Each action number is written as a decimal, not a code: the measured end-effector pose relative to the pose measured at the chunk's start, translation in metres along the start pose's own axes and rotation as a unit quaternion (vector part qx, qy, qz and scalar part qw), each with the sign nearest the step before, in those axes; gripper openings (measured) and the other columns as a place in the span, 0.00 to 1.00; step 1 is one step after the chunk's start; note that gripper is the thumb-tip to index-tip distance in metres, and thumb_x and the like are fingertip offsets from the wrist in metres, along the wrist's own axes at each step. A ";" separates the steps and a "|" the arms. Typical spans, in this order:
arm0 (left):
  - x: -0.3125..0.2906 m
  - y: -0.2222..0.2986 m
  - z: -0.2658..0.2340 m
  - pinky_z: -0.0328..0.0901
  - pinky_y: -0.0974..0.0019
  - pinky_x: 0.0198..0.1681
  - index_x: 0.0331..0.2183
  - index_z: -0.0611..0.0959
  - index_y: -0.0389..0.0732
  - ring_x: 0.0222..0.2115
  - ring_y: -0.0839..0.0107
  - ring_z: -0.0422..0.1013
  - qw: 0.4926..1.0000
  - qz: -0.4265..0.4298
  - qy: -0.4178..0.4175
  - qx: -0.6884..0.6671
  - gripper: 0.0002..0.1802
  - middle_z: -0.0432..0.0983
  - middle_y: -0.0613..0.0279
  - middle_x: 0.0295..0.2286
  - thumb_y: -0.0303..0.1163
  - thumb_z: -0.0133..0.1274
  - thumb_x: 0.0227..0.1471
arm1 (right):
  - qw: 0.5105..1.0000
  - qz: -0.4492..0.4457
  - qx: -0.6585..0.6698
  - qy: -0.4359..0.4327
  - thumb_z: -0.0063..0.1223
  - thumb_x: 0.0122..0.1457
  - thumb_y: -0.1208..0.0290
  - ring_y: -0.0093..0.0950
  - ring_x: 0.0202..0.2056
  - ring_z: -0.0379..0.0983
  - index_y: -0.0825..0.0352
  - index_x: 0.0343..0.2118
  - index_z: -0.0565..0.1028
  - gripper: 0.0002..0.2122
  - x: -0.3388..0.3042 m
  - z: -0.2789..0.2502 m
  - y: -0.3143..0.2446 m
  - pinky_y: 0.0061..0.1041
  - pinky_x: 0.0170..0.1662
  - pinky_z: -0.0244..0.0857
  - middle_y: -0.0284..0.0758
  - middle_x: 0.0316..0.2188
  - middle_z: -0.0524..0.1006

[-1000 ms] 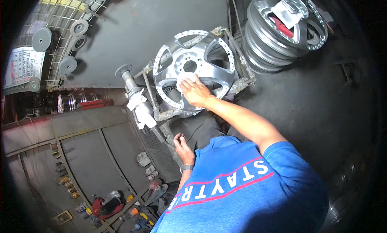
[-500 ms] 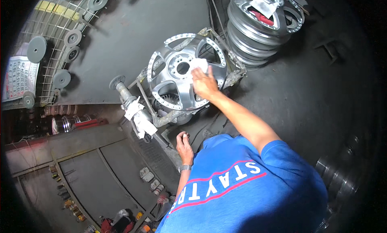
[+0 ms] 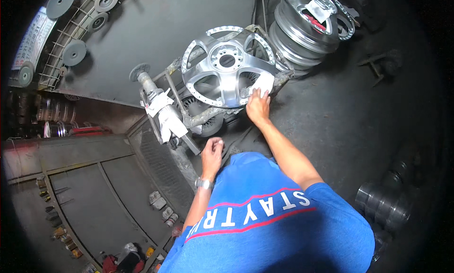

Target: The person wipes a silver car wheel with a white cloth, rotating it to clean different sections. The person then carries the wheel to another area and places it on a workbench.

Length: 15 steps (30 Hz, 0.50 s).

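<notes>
A silver five-spoke wheel face (image 3: 230, 86) rests on a crusted metal stand. My right hand (image 3: 258, 107) is closed on a white sheet (image 3: 263, 83), paper or cloth, at the wheel's near right rim beside a spoke opening. The fingers press its lower part, and its upper part lies over the opening and rim. My left hand (image 3: 212, 154), with a watch on the wrist, hangs in front of my body, below the stand. Its fingers are curled in, and nothing shows in them.
White crumpled sheets (image 3: 163, 112) hang over a metal post (image 3: 149, 86) left of the wheel. Stacked rims (image 3: 302, 41) stand at the back right. Grey discs (image 3: 74, 52) hang on a wire rack at the left. More rims (image 3: 385, 204) lie at the lower right.
My right hand has slid the white sheet from near the hub outward to the wheel's near right rim. My left fingers have curled in more. The view has shifted slightly.
</notes>
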<state>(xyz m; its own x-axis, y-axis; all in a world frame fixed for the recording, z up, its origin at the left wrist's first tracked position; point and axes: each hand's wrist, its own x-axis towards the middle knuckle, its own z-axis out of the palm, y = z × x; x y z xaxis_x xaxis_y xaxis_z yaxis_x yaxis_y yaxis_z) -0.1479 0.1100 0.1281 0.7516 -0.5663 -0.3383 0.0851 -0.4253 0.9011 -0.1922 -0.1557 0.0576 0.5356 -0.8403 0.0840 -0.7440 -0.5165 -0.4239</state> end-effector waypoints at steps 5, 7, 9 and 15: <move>0.019 0.010 0.004 0.73 0.68 0.42 0.47 0.83 0.35 0.37 0.73 0.79 0.995 0.000 -0.032 -0.097 0.14 0.85 0.59 0.39 0.35 0.54 0.69 | 0.983 -0.030 0.094 -0.157 0.43 0.72 0.63 0.55 0.59 0.72 0.71 0.60 0.73 0.21 -0.050 -0.031 -0.041 0.52 0.62 0.63 0.51 0.54 0.79; 0.026 -0.005 0.002 0.72 0.65 0.47 0.55 0.78 0.36 0.43 0.70 0.78 0.996 0.012 -0.044 -0.083 0.21 0.83 0.57 0.45 0.39 0.55 0.69 | 0.930 -0.012 0.220 -0.293 0.46 0.73 0.60 0.48 0.45 0.82 0.74 0.56 0.76 0.20 -0.051 -0.042 -0.044 0.41 0.50 0.72 0.44 0.42 0.86; 0.023 0.002 0.005 0.69 0.64 0.55 0.60 0.73 0.36 0.50 0.66 0.75 0.985 0.006 0.008 -0.171 0.26 0.77 0.51 0.52 0.38 0.57 0.67 | 0.763 0.100 0.526 -0.363 0.48 0.74 0.61 0.36 0.43 0.84 0.71 0.54 0.77 0.18 -0.062 -0.042 -0.035 0.37 0.45 0.76 0.41 0.43 0.85; 0.024 0.051 -0.016 0.68 0.66 0.53 0.55 0.80 0.36 0.48 0.75 0.74 0.941 -0.021 -0.182 -0.284 0.25 0.80 0.61 0.48 0.42 0.62 0.65 | 0.530 0.227 0.736 -0.355 0.52 0.74 0.60 0.35 0.53 0.80 0.74 0.57 0.75 0.20 -0.069 -0.113 -0.043 0.40 0.58 0.75 0.42 0.51 0.82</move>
<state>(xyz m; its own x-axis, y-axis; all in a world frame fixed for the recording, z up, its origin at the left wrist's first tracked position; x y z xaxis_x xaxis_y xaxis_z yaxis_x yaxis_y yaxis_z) -0.1152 0.0865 0.1705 0.4755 -0.8055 -0.3537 0.5231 -0.0644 0.8498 -0.2419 -0.0943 0.1721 0.8391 -0.2794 -0.4668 -0.0227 0.8393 -0.5432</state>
